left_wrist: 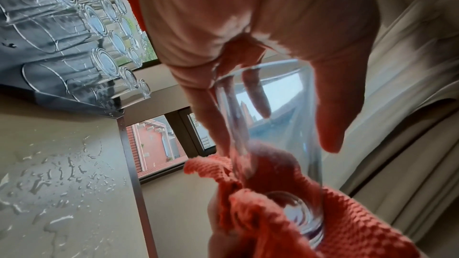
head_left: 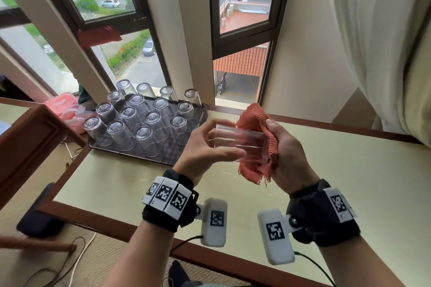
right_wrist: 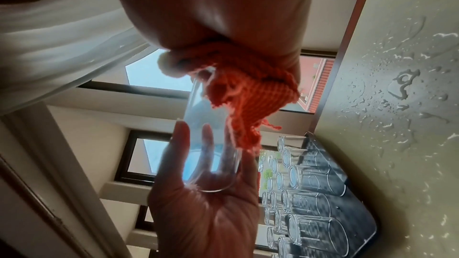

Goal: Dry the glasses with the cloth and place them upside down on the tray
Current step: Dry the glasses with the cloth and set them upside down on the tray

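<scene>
While lying sideways, the clear glass [head_left: 240, 144] meets orange cloth [head_left: 256, 123].

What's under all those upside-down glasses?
A dark checkered tray sits under the clear upside-down glasses, resting on the pale green table. The table beneath the tray is covered.

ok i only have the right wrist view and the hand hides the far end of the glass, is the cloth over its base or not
Observer: Yes. The left wrist view shows the thick base of the glass nested in the cloth, which the right hand grips.
Operator: is there room left on the tray
Observer: The head view shows the tray filled with upturned glasses except for its near right corner.
Operator: where is the glass relative to it
Observer: The left hand holds it sideways above the table, right of the tray.
</scene>
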`<state>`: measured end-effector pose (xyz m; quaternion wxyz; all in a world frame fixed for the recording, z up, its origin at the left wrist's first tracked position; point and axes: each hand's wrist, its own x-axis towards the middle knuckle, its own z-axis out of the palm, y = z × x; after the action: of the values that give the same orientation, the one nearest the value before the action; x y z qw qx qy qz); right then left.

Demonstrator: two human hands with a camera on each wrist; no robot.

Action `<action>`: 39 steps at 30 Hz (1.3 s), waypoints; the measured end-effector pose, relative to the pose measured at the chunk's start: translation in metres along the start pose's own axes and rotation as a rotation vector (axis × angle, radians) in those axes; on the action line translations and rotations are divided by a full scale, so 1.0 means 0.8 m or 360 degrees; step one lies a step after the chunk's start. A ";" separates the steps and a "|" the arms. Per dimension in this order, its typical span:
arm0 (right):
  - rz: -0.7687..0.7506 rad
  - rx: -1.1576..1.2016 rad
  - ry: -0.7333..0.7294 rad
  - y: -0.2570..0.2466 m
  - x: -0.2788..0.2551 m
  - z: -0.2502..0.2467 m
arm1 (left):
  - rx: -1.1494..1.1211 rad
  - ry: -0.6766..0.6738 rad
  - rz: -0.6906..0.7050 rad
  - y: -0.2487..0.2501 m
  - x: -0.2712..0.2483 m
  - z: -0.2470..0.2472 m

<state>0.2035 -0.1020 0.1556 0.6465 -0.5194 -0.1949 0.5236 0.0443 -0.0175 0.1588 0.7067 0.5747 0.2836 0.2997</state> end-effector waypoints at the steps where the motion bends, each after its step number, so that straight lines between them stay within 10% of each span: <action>1: -0.0038 -0.0045 -0.0017 0.002 -0.004 0.001 | -0.0009 0.0029 0.0015 0.000 0.000 0.000; 17: 0.0128 0.0573 0.0031 0.033 0.000 -0.031 | -0.0556 0.0207 -0.0041 -0.035 0.010 0.030; 22: 0.0020 0.0766 -0.0018 0.033 -0.005 -0.031 | -0.0181 0.0243 0.0000 -0.053 0.009 0.046; 28: -0.0287 -0.0035 -0.0030 0.017 0.002 -0.036 | 0.0442 -0.0046 -0.0003 -0.057 0.013 0.040; 39: -0.0244 -0.0145 -0.0372 0.044 -0.012 -0.018 | -0.0436 -0.0058 -0.0029 -0.049 0.016 0.036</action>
<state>0.1950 -0.1200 0.1222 0.6334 -0.4672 -0.3315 0.5202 0.0783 -0.0329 0.1245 0.7863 0.4755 0.2324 0.3187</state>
